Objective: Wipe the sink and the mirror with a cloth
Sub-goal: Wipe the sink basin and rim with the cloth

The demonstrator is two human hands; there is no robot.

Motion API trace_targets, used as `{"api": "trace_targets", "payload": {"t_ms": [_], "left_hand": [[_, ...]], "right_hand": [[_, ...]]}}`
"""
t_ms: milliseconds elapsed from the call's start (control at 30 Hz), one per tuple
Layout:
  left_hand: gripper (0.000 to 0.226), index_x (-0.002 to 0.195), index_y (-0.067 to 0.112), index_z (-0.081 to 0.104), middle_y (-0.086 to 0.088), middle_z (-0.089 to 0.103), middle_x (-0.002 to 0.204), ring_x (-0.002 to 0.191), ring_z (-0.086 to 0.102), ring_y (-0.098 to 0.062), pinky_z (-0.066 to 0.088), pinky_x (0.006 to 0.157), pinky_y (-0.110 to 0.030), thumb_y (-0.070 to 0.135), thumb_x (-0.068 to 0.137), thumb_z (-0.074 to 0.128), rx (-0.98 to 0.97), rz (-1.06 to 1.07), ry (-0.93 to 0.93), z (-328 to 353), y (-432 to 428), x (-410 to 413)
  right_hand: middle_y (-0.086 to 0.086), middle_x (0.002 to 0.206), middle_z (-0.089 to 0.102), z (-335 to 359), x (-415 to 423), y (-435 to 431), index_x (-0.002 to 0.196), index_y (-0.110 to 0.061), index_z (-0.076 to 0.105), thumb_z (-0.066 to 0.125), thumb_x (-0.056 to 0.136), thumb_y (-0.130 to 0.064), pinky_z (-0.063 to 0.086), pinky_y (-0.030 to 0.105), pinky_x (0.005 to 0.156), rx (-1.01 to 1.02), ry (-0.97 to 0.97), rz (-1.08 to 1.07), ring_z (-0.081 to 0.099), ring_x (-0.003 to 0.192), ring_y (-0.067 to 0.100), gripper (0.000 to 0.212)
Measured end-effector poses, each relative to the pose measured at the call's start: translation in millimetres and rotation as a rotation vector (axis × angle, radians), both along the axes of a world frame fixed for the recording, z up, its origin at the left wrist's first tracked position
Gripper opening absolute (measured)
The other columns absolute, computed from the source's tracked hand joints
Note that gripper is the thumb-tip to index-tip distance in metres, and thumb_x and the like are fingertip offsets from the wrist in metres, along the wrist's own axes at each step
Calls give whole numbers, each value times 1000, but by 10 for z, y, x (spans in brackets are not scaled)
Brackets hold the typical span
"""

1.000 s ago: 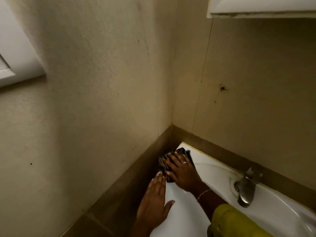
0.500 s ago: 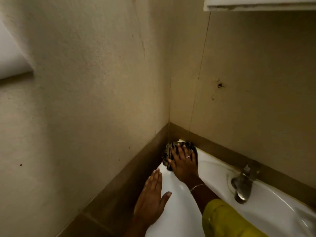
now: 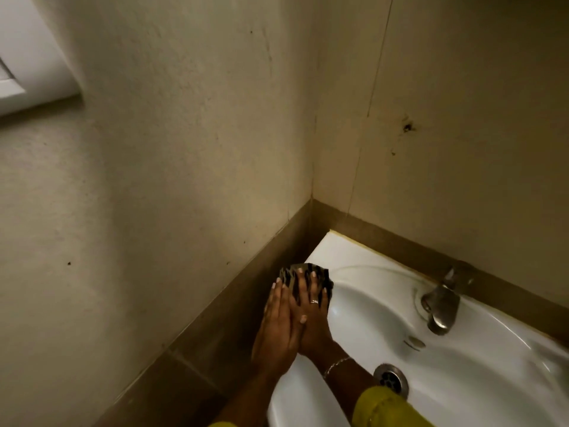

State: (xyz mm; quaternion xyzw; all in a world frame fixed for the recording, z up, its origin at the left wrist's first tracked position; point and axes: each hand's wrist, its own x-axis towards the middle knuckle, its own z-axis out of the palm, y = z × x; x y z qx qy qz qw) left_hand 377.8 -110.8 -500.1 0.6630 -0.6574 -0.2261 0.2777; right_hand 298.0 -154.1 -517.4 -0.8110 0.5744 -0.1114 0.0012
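Note:
A white sink (image 3: pixel 363 260) is set in the corner of the room. A dark patterned cloth (image 3: pixel 308 271) lies on its left rim. My right hand (image 3: pixel 311 315) presses flat on the cloth with its fingers straight. My left hand (image 3: pixel 277 328) lies flat right beside it on the rim, its fingertips at the cloth's left edge and its thumb over my right hand. No mirror shows in the frame.
A metal tap (image 3: pixel 440 303) stands at the back of the basin, with an overflow slot (image 3: pixel 414 343) and the drain (image 3: pixel 391 379) below it. A brown tile band (image 3: pixel 234 306) runs along both walls. A white window frame (image 3: pixel 27 72) is at the upper left.
My right hand has drawn the cloth back from the rear corner along the left rim towards me. My left hand has slid forward beside it. The view has dropped, showing the drain.

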Motion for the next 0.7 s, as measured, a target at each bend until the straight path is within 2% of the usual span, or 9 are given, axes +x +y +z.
{"api": "trace_targets", "payload": {"t_ms": [133,233,300,400,467,500,600,633,700], "left_hand": [[89,137,23,-6,8,-5,148,139,-3,-8,10,112,-25,82,71,-6,-68,62,106,-4,51,-4],[93,135,23,-1,8,1,147,137,5,-6,17,106,-20,86,67,-1,-90,165,263,-11,107,-17],[99,137,20,0,7,3,147,136,8,-7,18,105,-20,88,65,2,-84,180,339,20,159,-15],[92,143,12,12,2,7,150,137,15,-13,21,104,-22,76,78,18,-48,228,460,102,189,-18],[58,142,8,20,-8,18,152,136,25,-21,26,101,-24,40,95,28,-4,315,538,93,199,7],[49,141,8,25,-11,24,150,134,30,-24,28,101,-26,29,97,29,20,358,603,95,221,22],[53,138,9,34,-14,37,144,129,38,-25,31,108,-38,37,93,29,97,410,792,59,337,92],[56,137,9,37,-14,41,141,127,41,-25,31,109,-40,40,91,29,117,427,843,72,372,113],[63,134,8,42,-14,47,136,124,45,-24,32,109,-42,51,88,34,144,446,902,73,419,145]], "right_hand": [[15,131,53,58,115,-117,117,-30,53,80,46,-51,44,58,85,138,41,-79,43,122,42,78],[14,120,64,130,176,-142,102,-32,69,69,56,-51,48,58,79,174,52,-97,59,110,40,49],[15,119,64,162,173,-91,102,-31,70,58,61,-52,50,56,78,197,60,-54,60,108,39,47],[17,123,61,101,198,54,108,-27,67,67,60,-54,51,53,77,211,20,-19,57,112,41,55],[20,130,55,114,252,199,115,-24,64,67,65,-53,51,55,80,259,-29,7,48,120,43,58],[22,136,48,114,274,271,121,-23,60,54,74,-51,49,57,85,244,-77,26,40,125,46,55],[21,154,-3,190,297,475,145,-22,23,-1,70,-51,13,59,111,363,-148,110,-8,139,47,84],[19,154,-13,221,295,534,147,-23,14,-4,72,-50,5,56,113,398,-169,122,-16,138,45,82],[16,153,-21,288,297,635,148,-24,5,12,92,-40,2,53,115,435,-133,118,-21,138,41,59]]}}
